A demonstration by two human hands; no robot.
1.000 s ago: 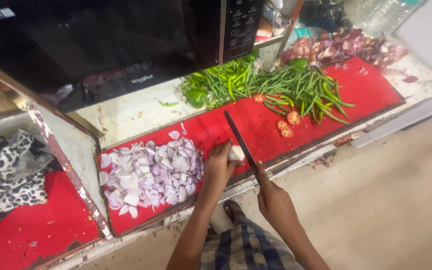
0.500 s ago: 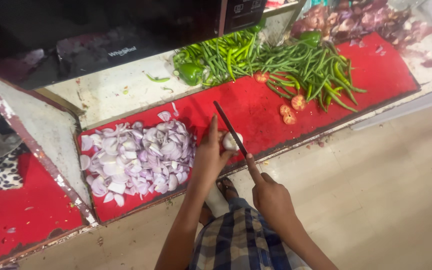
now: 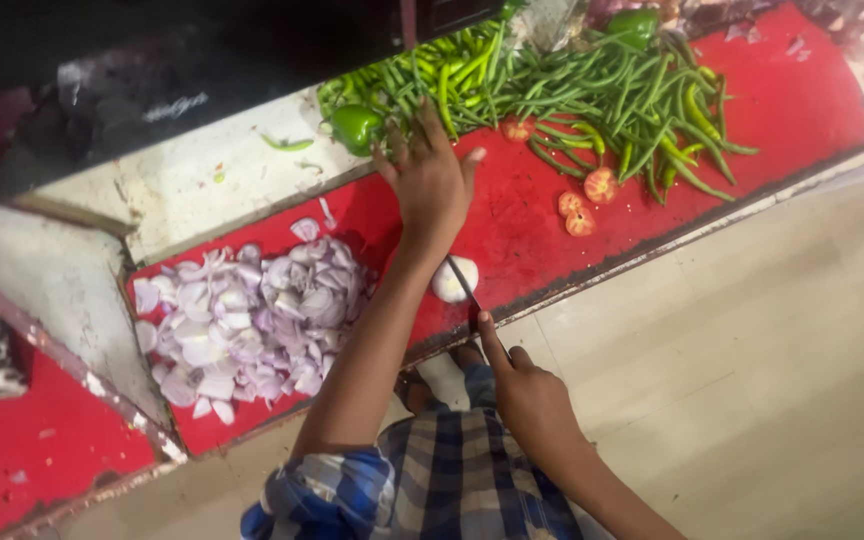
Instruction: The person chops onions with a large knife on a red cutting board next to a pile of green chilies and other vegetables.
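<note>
My left hand [image 3: 430, 175] stretches out over the red counter top [image 3: 802, 95] with fingers spread, its fingertips at the near edge of a heap of green chillies [image 3: 592, 95] and close to a green capsicum [image 3: 356, 126]. It holds nothing. My right hand [image 3: 527, 385] is at the counter's front edge, shut on the handle of a dark knife [image 3: 465, 288]. The blade points away from me and runs under my left forearm. A peeled white onion piece [image 3: 445, 283] lies against the blade. A pile of sliced purple onion [image 3: 242, 320] lies to the left.
Three cut tomato pieces [image 3: 580, 205] lie in front of the chillies. A dark appliance [image 3: 152, 70] stands at the back left on a worn white surface [image 3: 202, 190]. A second capsicum [image 3: 634, 24] sits at the back. Beige floor tiles [image 3: 752, 350] are to the right.
My left hand has let go of the onion piece and reached forward to the chillies with fingers spread. The knife stays low by the onion piece. The view has closed in.
</note>
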